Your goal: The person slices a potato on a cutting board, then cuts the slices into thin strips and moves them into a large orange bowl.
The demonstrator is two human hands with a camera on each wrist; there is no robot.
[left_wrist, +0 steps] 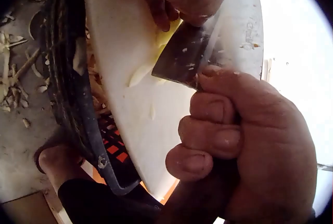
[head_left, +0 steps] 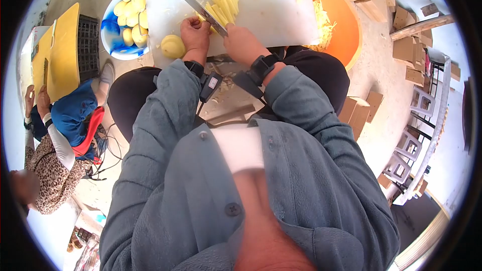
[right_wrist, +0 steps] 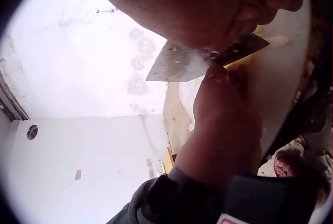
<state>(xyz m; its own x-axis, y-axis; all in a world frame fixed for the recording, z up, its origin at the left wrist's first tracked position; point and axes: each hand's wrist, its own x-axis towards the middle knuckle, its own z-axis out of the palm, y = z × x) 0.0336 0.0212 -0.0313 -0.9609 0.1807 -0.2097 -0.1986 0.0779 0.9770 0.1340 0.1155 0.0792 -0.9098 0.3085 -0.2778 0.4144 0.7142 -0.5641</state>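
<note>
On the white cutting board (head_left: 271,5), the right hand (head_left: 243,44) (right_wrist: 208,10) grips a broad knife (head_left: 198,6) (left_wrist: 182,52) (right_wrist: 182,62), its blade slanting to the upper left. The left hand (head_left: 195,35) (left_wrist: 255,135) (right_wrist: 223,120) has curled fingers, and its thumb and forefinger are at the blade's edge. Cut yellow strips (head_left: 223,6) lie beyond the blade. A peeled potato (head_left: 173,46) rests left of the left hand. What lies under the right hand is partly hidden.
Left of the board is a blue-and-white bowl (head_left: 111,29) of peeled potatoes; right is an orange basin (head_left: 346,25) with shreds. A person (head_left: 55,165) sits at far left by a yellow board (head_left: 63,52). Cardboard boxes (head_left: 355,115) stand at right.
</note>
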